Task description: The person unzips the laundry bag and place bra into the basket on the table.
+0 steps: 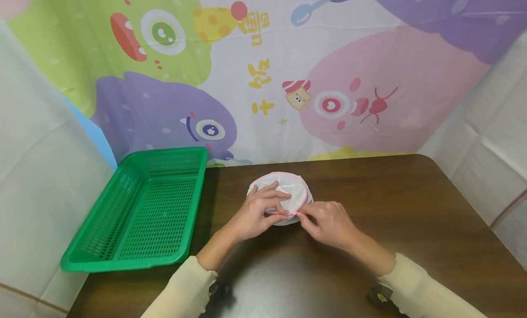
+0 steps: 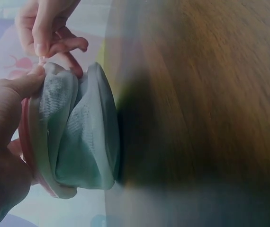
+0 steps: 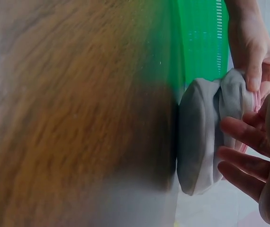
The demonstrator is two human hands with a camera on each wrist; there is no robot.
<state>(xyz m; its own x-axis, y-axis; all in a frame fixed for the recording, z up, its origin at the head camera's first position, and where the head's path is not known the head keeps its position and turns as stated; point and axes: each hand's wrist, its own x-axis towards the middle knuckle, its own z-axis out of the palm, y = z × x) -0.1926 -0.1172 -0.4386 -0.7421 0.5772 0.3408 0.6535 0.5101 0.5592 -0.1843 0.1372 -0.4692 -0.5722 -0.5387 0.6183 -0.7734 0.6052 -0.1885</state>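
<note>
A round white mesh bag (image 1: 294, 185) with a pink zipper edge lies on the table, its soft side folded in, as the left wrist view shows. The left hand (image 1: 257, 212) spreads its fingers over the top, and its thumb and a finger grip the pink rim at the near side. Beside it the right hand (image 1: 329, 222) pinches a small piece at the rim's near right between thumb and index finger. In the right wrist view the other fingers of the right hand (image 3: 253, 161) extend along the bag's grey-looking side (image 3: 196, 137).
A green perforated basket (image 1: 193, 212) stands at the table's left. The dark wooden table (image 1: 391, 194) reaches back to a cartoon-printed curtain (image 1: 263, 135), with pale cloth walls at both sides. Dark bands are at both sleeve cuffs.
</note>
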